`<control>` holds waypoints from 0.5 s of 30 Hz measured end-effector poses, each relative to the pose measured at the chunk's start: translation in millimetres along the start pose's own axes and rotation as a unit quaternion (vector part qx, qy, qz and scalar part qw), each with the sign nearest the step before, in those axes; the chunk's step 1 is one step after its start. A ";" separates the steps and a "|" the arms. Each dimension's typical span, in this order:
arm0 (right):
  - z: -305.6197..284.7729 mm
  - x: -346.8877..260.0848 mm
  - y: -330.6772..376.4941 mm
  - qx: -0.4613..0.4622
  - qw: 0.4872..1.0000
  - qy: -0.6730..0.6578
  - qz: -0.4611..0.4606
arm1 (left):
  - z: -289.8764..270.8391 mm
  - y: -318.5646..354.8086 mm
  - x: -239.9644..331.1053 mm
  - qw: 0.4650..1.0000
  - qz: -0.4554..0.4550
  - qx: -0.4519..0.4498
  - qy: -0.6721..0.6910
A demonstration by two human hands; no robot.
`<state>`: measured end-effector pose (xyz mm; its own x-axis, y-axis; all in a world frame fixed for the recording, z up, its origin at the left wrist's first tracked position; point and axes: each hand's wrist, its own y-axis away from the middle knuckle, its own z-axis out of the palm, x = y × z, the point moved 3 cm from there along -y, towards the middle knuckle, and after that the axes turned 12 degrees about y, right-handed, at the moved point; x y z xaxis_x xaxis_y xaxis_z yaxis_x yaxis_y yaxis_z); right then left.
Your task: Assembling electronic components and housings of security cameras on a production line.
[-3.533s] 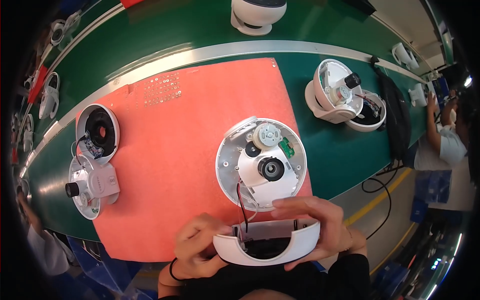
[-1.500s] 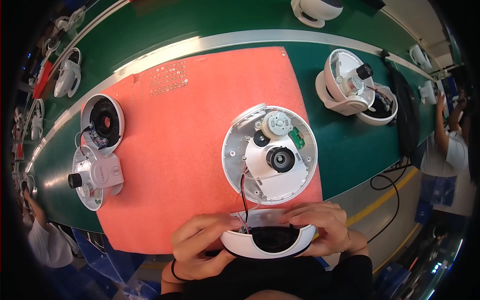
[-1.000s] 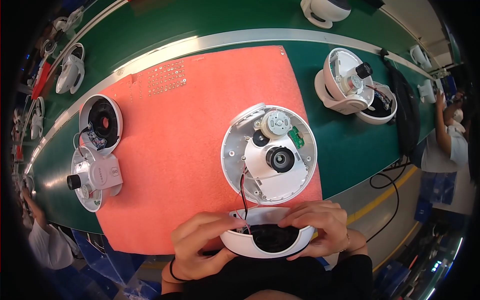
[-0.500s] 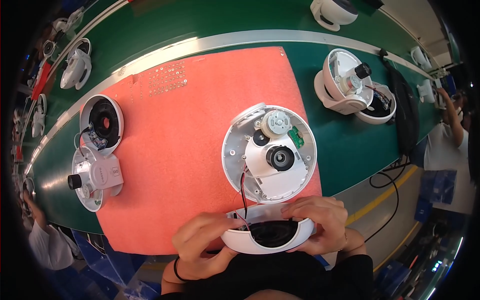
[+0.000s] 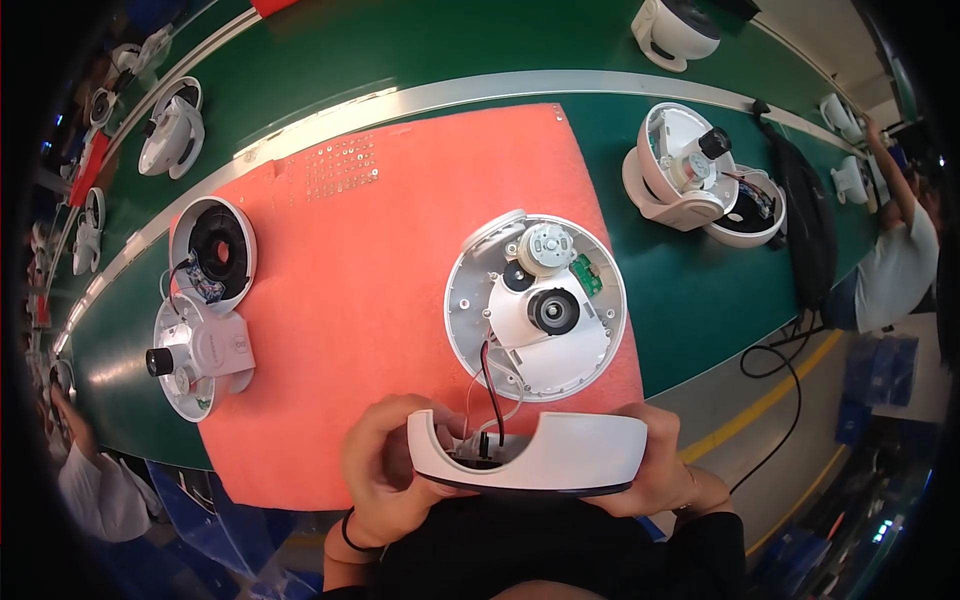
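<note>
Bare hands, black band on left wrist [image 5: 350, 530], black clothing [image 5: 540, 550]

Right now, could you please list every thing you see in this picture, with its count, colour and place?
Curved plastic housing shell: one, white, held in both hands at the near edge.
Round open device base: one, white with grey motor and green board, on the mat, wired to the shell.
Wires: red, black and white, from base to shell.
Rubber mat: one, orange-red, on the green conveyor belt.
Opened units left of mat: two, white.
Opened units on the right: two, white.
Co-worker: one, far right.
Left hand: grips the shell's left end.
Right hand: grips its right end.
</note>
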<state>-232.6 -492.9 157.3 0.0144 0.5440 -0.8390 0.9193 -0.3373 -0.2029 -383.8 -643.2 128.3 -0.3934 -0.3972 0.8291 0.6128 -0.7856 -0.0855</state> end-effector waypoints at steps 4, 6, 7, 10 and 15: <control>1.1 -3.8 -2.7 0.006 1.000 -0.010 -0.012 | -0.9 0.1 4.1 0.995 0.016 -0.032 -0.090; 3.6 -3.5 -6.6 0.018 0.997 -0.069 -0.005 | 6.7 -0.2 8.2 0.996 -0.014 -0.003 -0.089; 3.7 -2.8 -8.0 0.026 0.991 -0.129 0.003 | 7.9 -0.3 8.4 0.995 -0.045 0.029 -0.087; 7.7 -1.8 -13.5 0.013 0.993 -0.120 0.008 | 2.9 -4.9 10.2 0.994 -0.050 -0.009 -0.092; 13.1 3.8 -4.1 0.052 0.994 0.097 -0.020 | 5.1 -0.1 13.5 0.970 0.032 -0.061 -0.234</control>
<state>-241.5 -499.5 148.3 0.0632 0.6931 -0.7180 0.8750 -0.3845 -0.2941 -385.7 -646.1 142.3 0.0146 -0.2109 0.9774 0.5285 -0.8282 -0.1866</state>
